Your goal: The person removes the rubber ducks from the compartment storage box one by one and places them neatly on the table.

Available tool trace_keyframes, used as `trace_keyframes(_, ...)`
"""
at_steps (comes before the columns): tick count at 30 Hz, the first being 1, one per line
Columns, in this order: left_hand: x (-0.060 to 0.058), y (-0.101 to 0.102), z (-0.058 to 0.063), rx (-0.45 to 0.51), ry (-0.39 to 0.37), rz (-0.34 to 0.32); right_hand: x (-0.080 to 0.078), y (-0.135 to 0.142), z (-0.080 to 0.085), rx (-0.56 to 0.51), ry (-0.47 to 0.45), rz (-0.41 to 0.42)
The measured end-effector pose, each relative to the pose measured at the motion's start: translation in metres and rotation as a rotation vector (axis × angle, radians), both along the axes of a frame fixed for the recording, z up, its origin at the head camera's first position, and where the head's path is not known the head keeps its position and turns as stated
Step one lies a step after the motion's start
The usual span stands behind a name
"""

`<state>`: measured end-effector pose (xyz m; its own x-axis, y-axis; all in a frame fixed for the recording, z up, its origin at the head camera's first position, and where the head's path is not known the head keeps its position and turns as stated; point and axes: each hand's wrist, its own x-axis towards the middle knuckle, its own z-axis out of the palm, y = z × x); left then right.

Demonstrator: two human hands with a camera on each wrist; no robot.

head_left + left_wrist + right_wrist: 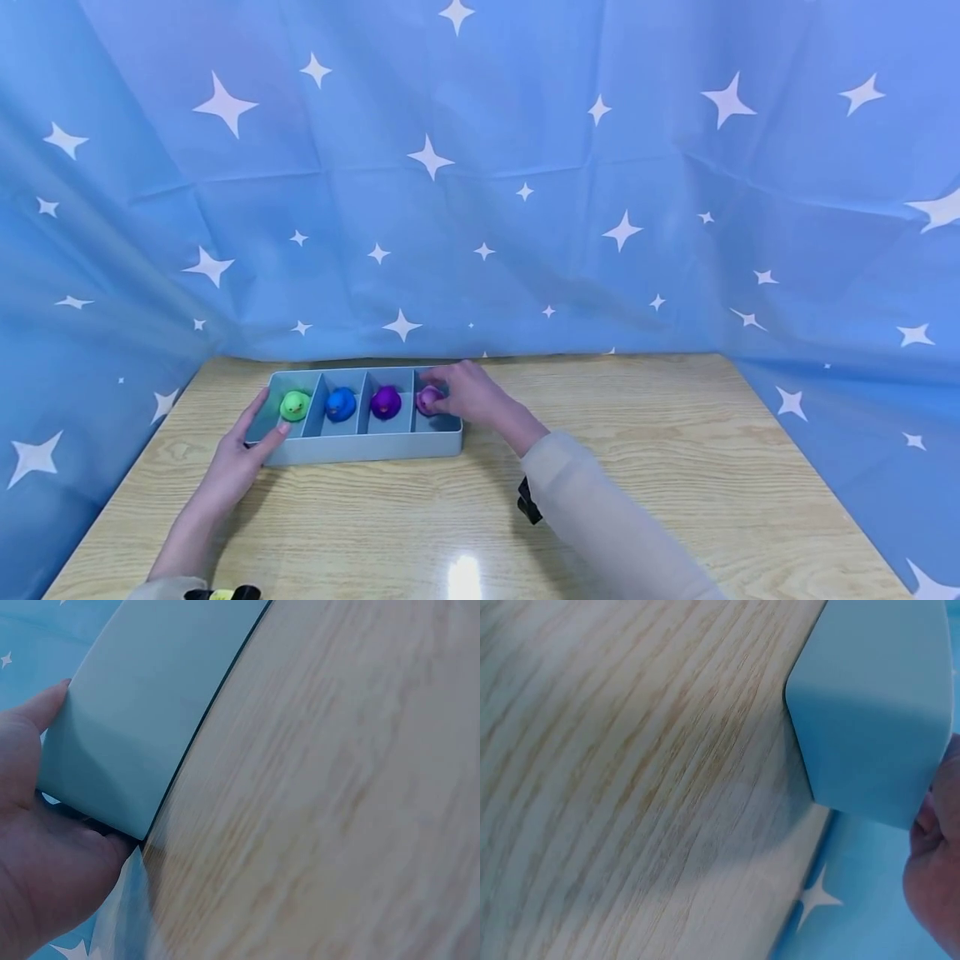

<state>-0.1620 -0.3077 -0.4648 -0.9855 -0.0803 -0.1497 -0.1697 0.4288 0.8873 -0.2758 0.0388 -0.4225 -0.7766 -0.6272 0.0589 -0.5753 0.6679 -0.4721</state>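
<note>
Past your right sleeve (615, 533), your right hand (474, 395) pinches the pink duck (426, 401) in the rightmost compartment (442, 424) of the tray (360, 451), your left hand (231, 467) grips its left end, and this apparent placing or lifting next calls for steadiness.

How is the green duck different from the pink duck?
The green duck is bright green, but the pink duck is pinkish-purple. The green duck is at the left end of the blue box; the pink duck is at the right end. The right hand holds the pink duck; nobody holds the green duck. Both are inside the box.
</note>
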Motion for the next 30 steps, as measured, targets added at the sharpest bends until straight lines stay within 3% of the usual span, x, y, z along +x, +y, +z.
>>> trace_keyframes(6,0.003,0.002,0.000,0.020,-0.008,0.008,0.004,-0.002,-0.006,-0.029,-0.001,-0.034)
trace_keyframes(16,0.003,0.003,0.003,0.024,0.005,0.004,0.006,-0.008,0.004,0.226,0.195,0.036)
trace_keyframes(22,0.002,0.003,0.003,0.026,-0.002,0.007,0.005,-0.009,0.005,0.220,0.181,0.055)
trace_keyframes(30,0.003,0.002,0.002,0.024,0.000,0.003,0.003,-0.010,0.001,0.153,0.079,0.036)
